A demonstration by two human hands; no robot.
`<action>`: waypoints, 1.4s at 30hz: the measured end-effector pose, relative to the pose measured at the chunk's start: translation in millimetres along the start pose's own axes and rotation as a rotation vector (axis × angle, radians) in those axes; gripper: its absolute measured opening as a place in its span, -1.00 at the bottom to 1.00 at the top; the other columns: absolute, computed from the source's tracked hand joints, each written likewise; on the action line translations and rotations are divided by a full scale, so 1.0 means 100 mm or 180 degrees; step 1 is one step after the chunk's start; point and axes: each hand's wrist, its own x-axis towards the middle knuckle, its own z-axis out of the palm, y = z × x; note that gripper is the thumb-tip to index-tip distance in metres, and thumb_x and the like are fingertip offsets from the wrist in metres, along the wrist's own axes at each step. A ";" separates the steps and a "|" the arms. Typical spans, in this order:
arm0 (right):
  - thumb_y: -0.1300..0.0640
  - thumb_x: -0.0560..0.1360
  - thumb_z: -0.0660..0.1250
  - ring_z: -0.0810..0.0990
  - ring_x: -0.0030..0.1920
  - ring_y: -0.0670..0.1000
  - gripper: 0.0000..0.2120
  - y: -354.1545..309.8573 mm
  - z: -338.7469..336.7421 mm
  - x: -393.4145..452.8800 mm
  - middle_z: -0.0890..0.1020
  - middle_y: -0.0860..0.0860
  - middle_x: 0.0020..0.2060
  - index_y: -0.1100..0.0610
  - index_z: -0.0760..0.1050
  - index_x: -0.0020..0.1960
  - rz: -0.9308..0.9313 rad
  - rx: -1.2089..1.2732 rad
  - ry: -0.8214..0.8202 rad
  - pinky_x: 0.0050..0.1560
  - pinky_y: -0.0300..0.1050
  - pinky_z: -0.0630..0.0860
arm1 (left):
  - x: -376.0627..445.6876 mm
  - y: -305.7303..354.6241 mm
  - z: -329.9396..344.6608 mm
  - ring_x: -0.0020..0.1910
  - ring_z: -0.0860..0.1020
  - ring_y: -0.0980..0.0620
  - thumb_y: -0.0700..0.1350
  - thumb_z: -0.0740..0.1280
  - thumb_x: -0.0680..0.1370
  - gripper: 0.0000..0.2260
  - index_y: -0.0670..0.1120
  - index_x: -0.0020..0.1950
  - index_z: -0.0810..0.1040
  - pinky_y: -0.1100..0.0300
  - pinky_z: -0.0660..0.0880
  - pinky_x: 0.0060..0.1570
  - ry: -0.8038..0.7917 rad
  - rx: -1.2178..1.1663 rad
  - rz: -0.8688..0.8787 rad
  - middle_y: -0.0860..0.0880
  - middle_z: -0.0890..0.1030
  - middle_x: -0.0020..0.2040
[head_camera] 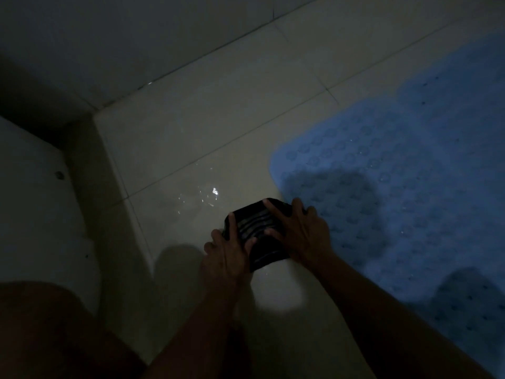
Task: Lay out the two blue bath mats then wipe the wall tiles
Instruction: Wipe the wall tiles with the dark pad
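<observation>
A dark striped cloth (pixel 259 231) lies folded on the wet, pale floor tiles (pixel 207 143). My left hand (pixel 228 253) rests on its left edge with fingers spread. My right hand (pixel 300 228) presses flat on its right side, fingers apart. A blue bath mat (pixel 404 170) with round bumps lies flat on the floor to the right, its rounded corner close to the cloth. Only one mat is in view. The wall tiles (pixel 136 39) rise at the top left, in dim light.
A white toilet base (pixel 35 209) stands at the left, with a small cap on its side. My bare knee (pixel 49 332) fills the bottom left corner. Water glints on the floor (pixel 205 195) just beyond the cloth.
</observation>
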 end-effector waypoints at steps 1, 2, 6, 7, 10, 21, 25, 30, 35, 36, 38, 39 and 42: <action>-0.41 0.57 0.03 0.44 0.10 0.20 -0.36 -0.04 -0.02 0.07 0.30 0.11 0.34 -0.38 -0.15 0.57 0.0036 -0.0001 0.0018 -0.17 -0.01 0.30 | 0.09 -0.03 -0.03 0.14 0.48 -0.17 0.36 -0.03 0.61 -0.32 0.12 0.64 -0.14 0.02 0.47 -0.03 -0.0010 -0.0013 0.0031 -0.14 0.34 0.33; -0.41 0.56 0.03 0.45 0.09 0.19 -0.36 -0.07 -0.03 0.13 0.32 0.11 0.33 -0.38 -0.13 0.57 0.0071 -0.0023 0.0045 -0.18 -0.01 0.30 | 0.17 -0.06 -0.06 0.15 0.48 -0.17 0.36 -0.03 0.61 -0.32 0.12 0.64 -0.15 0.02 0.46 -0.04 0.0000 -0.0008 0.0058 -0.14 0.34 0.33; -0.41 0.57 0.03 0.47 0.10 0.21 -0.36 -0.17 -0.09 0.34 0.33 0.13 0.36 -0.37 -0.11 0.57 0.0211 -0.0111 0.0213 -0.18 0.00 0.37 | 0.52 -0.09 -0.14 0.17 0.46 -0.18 0.36 -0.03 0.61 -0.33 0.13 0.64 -0.14 0.00 0.49 -0.05 0.0077 -0.0003 0.0180 -0.14 0.33 0.35; -0.41 0.57 0.02 0.45 0.13 0.22 -0.36 -0.18 -0.11 0.40 0.30 0.12 0.38 -0.37 -0.13 0.57 0.0261 -0.0081 0.0173 -0.13 0.02 0.42 | 0.59 -0.11 -0.16 0.18 0.46 -0.18 0.36 -0.03 0.61 -0.33 0.13 0.64 -0.14 0.01 0.49 -0.07 0.0096 0.0013 0.0229 -0.14 0.33 0.35; -0.41 0.58 -0.01 0.43 0.16 0.23 -0.37 -0.21 -0.19 0.53 0.23 0.11 0.42 -0.37 -0.19 0.57 0.0365 -0.0052 0.0049 -0.10 0.02 0.40 | 0.79 -0.13 -0.21 0.17 0.46 -0.18 0.37 -0.03 0.61 -0.32 0.13 0.64 -0.15 0.02 0.48 -0.12 0.0111 0.0079 0.0338 -0.13 0.33 0.36; -0.39 0.58 0.02 0.45 0.10 0.22 -0.36 -0.29 -0.31 0.79 0.27 0.15 0.38 -0.35 -0.16 0.58 0.0484 -0.0020 0.0082 -0.13 0.02 0.39 | 1.16 -0.12 -0.46 0.16 0.47 -0.22 0.35 0.01 0.61 -0.33 0.14 0.63 -0.12 0.01 0.41 -0.15 -0.0067 0.0041 0.0514 -0.17 0.33 0.34; -0.39 0.58 0.03 0.42 0.12 0.22 -0.36 -0.30 -0.33 0.94 0.23 0.12 0.37 -0.36 -0.16 0.57 0.0570 0.0272 0.0046 -0.14 0.02 0.33 | 1.37 -0.10 -0.58 0.18 0.47 -0.24 0.35 0.03 0.61 -0.34 0.16 0.63 -0.10 -0.04 0.48 -0.03 -0.0045 0.0102 0.0628 -0.18 0.33 0.36; -0.37 0.60 0.01 0.42 0.13 0.22 -0.36 -0.32 -0.45 1.20 0.21 0.15 0.39 -0.31 -0.17 0.59 0.0659 0.0342 0.0026 0.00 0.05 0.45 | 1.68 0.01 -0.73 0.23 0.46 -0.25 0.37 0.03 0.60 -0.34 0.18 0.63 -0.09 -0.05 0.47 0.06 -0.0095 0.0233 0.0689 -0.19 0.29 0.42; -0.38 0.59 -0.01 0.41 0.20 0.25 -0.35 -0.23 -0.55 1.41 0.18 0.14 0.45 -0.29 -0.17 0.60 0.0766 0.0491 0.0007 0.06 0.05 0.45 | 2.02 0.12 -0.82 0.24 0.47 -0.24 0.41 0.03 0.57 -0.32 0.23 0.63 -0.09 -0.06 0.48 0.08 -0.0005 0.0336 0.0831 -0.18 0.29 0.45; -0.38 0.60 -0.01 0.40 0.22 0.26 -0.35 -0.19 -0.57 1.45 0.17 0.14 0.46 -0.28 -0.17 0.60 0.0783 0.0548 -0.0006 0.08 0.06 0.45 | 2.08 0.16 -0.84 0.25 0.47 -0.24 0.41 0.03 0.57 -0.32 0.23 0.62 -0.09 -0.07 0.47 0.09 -0.0010 0.0365 0.0863 -0.18 0.29 0.45; -0.37 0.60 -0.03 0.38 0.23 0.25 -0.35 -0.11 -0.61 1.54 0.18 0.14 0.44 -0.26 -0.18 0.61 0.0837 0.0694 -0.0012 0.07 0.07 0.44 | 2.20 0.28 -0.90 0.25 0.47 -0.24 0.40 0.03 0.57 -0.33 0.25 0.62 -0.10 -0.07 0.47 0.09 -0.0017 0.0425 0.0899 -0.17 0.29 0.45; -0.37 0.61 -0.03 0.39 0.23 0.25 -0.35 -0.08 -0.63 1.59 0.19 0.15 0.43 -0.25 -0.17 0.61 0.0878 0.0772 0.0014 0.06 0.08 0.44 | 2.27 0.35 -0.94 0.24 0.47 -0.24 0.40 0.03 0.58 -0.33 0.25 0.62 -0.11 -0.08 0.47 0.09 -0.0019 0.0448 0.0918 -0.17 0.28 0.45; -0.37 0.61 -0.04 0.38 0.25 0.28 -0.35 0.01 -0.66 1.71 0.20 0.18 0.43 -0.24 -0.17 0.61 0.1033 0.0937 0.0086 0.08 0.11 0.45 | 2.43 0.57 -1.03 0.23 0.47 -0.24 0.39 0.03 0.58 -0.33 0.25 0.62 -0.13 -0.07 0.46 0.09 -0.0061 0.0547 0.1005 -0.16 0.27 0.45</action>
